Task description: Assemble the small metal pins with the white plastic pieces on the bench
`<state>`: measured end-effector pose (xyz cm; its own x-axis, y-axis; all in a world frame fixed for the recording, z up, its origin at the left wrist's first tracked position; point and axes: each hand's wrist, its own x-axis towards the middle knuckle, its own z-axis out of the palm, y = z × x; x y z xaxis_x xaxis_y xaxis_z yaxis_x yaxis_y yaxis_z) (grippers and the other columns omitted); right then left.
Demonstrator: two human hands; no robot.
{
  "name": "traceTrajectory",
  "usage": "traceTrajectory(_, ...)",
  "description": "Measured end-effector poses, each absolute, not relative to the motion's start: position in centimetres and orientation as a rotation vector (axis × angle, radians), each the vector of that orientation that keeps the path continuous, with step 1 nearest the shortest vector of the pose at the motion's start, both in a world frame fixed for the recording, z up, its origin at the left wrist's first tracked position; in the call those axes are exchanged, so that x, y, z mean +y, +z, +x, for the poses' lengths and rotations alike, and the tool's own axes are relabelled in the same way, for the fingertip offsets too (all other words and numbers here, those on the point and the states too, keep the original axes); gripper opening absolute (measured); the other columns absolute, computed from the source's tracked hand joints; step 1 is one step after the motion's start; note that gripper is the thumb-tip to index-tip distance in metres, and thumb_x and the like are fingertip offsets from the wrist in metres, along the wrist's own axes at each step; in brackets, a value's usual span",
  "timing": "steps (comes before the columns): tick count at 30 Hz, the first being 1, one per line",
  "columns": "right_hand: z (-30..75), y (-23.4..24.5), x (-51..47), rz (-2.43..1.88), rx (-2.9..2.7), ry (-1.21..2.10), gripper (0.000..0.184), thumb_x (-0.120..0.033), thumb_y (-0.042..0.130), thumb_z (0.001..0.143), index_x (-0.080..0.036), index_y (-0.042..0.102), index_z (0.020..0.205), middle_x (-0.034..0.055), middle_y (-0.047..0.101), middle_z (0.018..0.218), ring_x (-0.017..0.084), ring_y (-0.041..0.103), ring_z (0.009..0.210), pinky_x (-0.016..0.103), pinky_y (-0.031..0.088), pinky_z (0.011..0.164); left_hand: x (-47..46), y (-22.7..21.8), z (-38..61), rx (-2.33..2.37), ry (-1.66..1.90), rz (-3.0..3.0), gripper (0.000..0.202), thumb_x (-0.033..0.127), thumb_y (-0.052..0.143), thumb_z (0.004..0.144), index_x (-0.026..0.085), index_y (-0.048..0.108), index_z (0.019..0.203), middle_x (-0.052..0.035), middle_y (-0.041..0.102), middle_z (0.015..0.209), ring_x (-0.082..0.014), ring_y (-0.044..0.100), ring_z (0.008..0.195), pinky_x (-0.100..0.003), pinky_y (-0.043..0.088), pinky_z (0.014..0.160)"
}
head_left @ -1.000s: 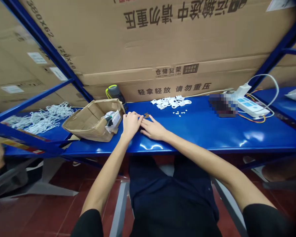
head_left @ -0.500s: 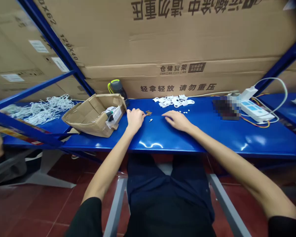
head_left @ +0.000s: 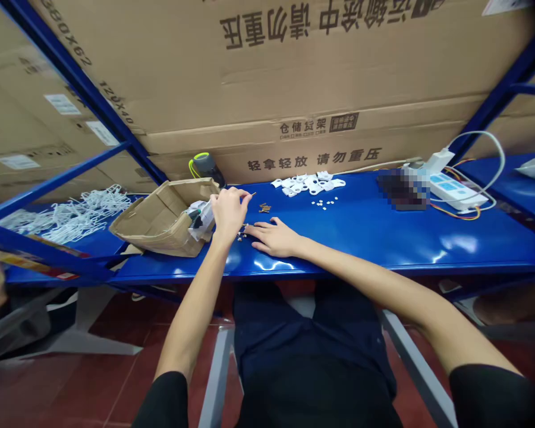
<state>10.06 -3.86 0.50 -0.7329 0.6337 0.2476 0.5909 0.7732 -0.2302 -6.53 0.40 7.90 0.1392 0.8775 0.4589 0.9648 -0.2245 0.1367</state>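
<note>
Head view: left hand (head_left: 230,213), fingertips pinched together on a thin brown strip (head_left: 253,194) at its 2 o'clock. Right hand (head_left: 277,238) lies flat, fingers extended, nothing visibly gripped; fingertips touch or lie just beside small white-and-metallic pieces (head_left: 239,238) at 9 o'clock. Caution: a finger sweep toward 6 o'clock could send these off the glossy blue shelf (head_left: 374,238)

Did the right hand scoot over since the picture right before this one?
Yes, the right hand moved left, closer to the open cardboard box.
</note>
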Motion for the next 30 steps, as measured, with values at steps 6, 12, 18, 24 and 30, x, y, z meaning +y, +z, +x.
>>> traceTrajectory(6,10.9,0.3,-3.2,-0.905,-2.572,0.124,0.050,-0.037,0.043,0.111,-0.024,0.048,0.160,0.0096,0.051,0.167,0.029,0.053,0.147,0.049,0.043,0.113,0.3,8.2,-6.3,-1.771,-0.774,-2.228,0.031,0.042,0.050,0.109,0.028,0.078,0.110,-0.0072,0.077,0.122,-0.0325,0.064,0.118,-0.049,0.040,0.105)
traceTrajectory(12,19.2,1.1,-0.4,-1.165,-2.355,-0.041,0.045,-0.018,0.043,0.105,-0.019,0.066,0.144,0.0135,0.067,0.149,0.033,0.062,0.135,0.051,0.047,0.108,0.0,5.7,-4.4,-1.613,-0.635,-2.480,0.026,0.036,0.054,0.109,0.025,0.078,0.108,-0.0073,0.078,0.115,-0.0312,0.066,0.113,-0.044,0.043,0.095)
traceTrajectory(18,26.6,0.5,1.8,-1.333,-2.183,-0.009,0.036,-0.018,0.048,0.100,-0.018,0.078,0.120,0.0127,0.079,0.123,0.030,0.069,0.117,0.047,0.049,0.104,1.7,2.7,1.7,-1.377,-0.432,-2.747,0.023,0.030,0.054,0.109,0.020,0.075,0.108,-0.0096,0.077,0.118,-0.0291,0.068,0.114,-0.040,0.044,0.093)
traceTrajectory(24,26.0,-0.4,0.4,-1.236,-2.342,-0.140,0.034,-0.042,0.053,0.107,-0.023,0.077,0.121,0.0113,0.076,0.129,0.031,0.063,0.119,0.048,0.043,0.099,3.3,1.7,4.1,-1.122,-0.599,-2.810,0.023,0.032,0.051,0.111,0.020,0.070,0.116,-0.0103,0.075,0.122,-0.0262,0.066,0.119,-0.038,0.042,0.099)
traceTrajectory(30,25.8,-0.2,0.7,-1.233,-2.280,-0.159,0.036,-0.040,0.049,0.110,-0.026,0.082,0.110,0.0088,0.079,0.121,0.029,0.063,0.113,0.048,0.040,0.097,3.1,1.1,2.8,-1.080,-0.720,-2.880,0.026,0.036,0.050,0.112,0.021,0.067,0.124,-0.0084,0.073,0.130,-0.0231,0.066,0.119,-0.036,0.041,0.100)
